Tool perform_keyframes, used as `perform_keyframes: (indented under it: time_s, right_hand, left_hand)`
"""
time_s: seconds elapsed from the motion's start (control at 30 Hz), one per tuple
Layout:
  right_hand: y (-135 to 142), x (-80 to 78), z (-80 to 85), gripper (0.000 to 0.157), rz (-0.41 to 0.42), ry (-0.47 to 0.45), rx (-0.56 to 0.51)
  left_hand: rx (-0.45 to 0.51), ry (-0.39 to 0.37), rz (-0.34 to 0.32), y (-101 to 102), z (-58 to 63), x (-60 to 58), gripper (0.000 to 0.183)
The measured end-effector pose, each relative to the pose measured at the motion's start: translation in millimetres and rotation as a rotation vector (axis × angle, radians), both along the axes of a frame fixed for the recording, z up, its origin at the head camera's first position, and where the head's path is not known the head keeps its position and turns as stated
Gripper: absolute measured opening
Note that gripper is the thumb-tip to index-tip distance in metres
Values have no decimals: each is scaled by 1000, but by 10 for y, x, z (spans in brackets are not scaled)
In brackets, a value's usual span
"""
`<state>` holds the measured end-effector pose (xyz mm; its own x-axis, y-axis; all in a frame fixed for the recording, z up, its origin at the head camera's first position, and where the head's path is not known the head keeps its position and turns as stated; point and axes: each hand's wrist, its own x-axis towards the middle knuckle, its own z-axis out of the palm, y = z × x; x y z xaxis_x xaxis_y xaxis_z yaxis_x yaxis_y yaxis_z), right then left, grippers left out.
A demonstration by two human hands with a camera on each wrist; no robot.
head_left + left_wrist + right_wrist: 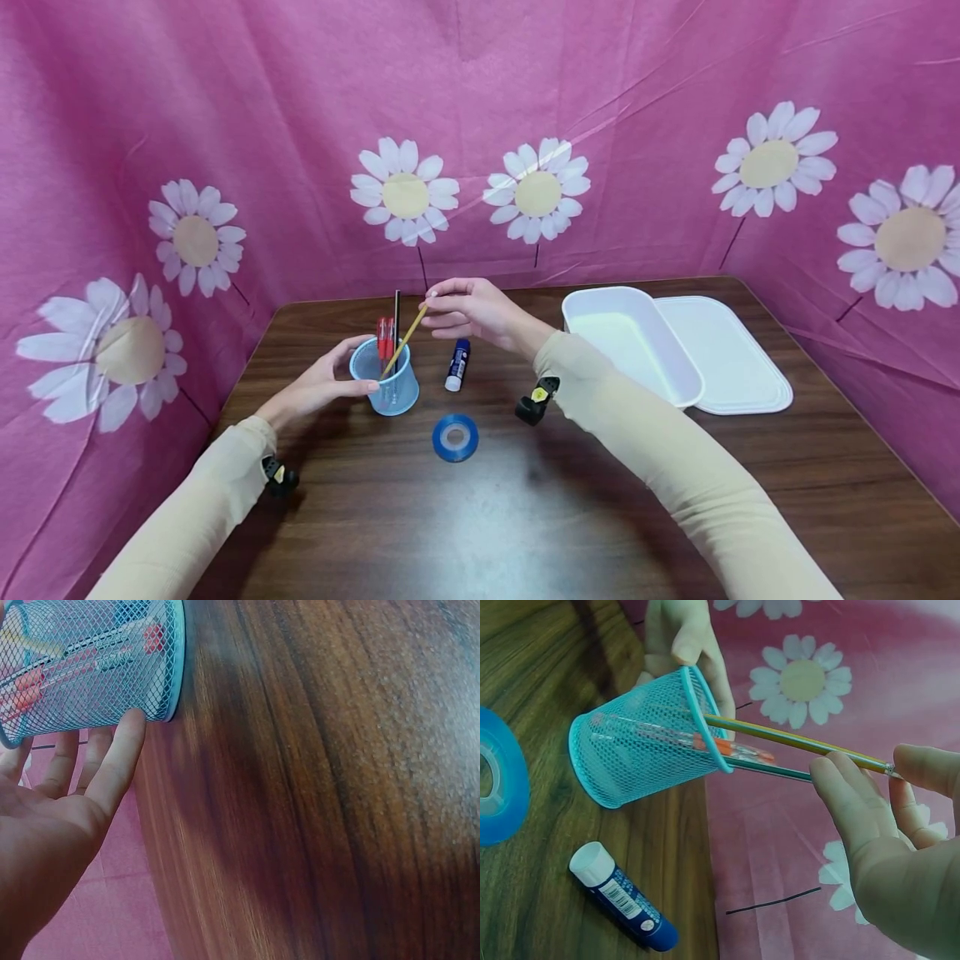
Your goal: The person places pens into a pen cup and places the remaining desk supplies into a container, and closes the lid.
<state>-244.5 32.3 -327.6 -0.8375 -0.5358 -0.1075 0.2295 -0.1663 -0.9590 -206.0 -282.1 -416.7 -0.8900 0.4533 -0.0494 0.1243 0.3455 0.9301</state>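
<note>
A light blue mesh pen cup (395, 395) stands at the left of the table, with red-capped pens (386, 335) and a dark pencil (397, 312) inside. My left hand (330, 377) holds the cup from its left side, thumb near the rim. Between thumb and fingertips my right hand (476, 312) pinches the upper end of a yellow pencil (795, 740). That pencil slants, its lower end inside the cup. In the left wrist view, the pens show through the mesh cup (90, 682), and the left fingers lie along its side.
Right of the cup lies a blue glue stick (458, 365) with a white cap. A roll of blue tape (455, 438) lies nearer to me. At the right are a white plastic container (633, 346) and a white lid (738, 358). A pink flowered cloth (480, 75) hangs behind the table.
</note>
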Motion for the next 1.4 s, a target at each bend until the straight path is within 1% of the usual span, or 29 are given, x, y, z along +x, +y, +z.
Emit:
perform_keyframes:
  time_s: [0.17, 0.43, 0.57, 0.73, 0.87, 1.0, 1.27, 1.4]
  right_hand:
    - [-48, -12, -63, 32, 16, 10, 38]
    - [-119, -30, -182, 24, 6, 9, 100]
    - [-151, -24, -217, 30, 13, 6, 111]
    - [-158, -17, -234, 46, 29, 3, 138]
    - [-156, -10, -237, 52, 48, -17, 158]
    - [-157, -4, -232, 51, 64, -25, 165]
    - [-156, -12, -226, 49, 69, -8, 187]
    - [-116, -24, -221, 55, 87, -13, 188]
  left_hand:
    - [-2, 2, 3, 4, 0, 2, 79]
    - [-2, 9, 6, 12, -32, -9, 78]
    - [-6, 20, 8, 18, -35, -8, 78]
    - [-16, 25, 20, 24, -20, 7, 78]
    - [-27, 21, 22, 25, -9, 10, 78]
    - [-37, 21, 26, 18, -4, 6, 78]
    - [-46, 25, 23, 21, 24, 10, 79]
    - [-52, 39, 25, 40, 53, 22, 84]
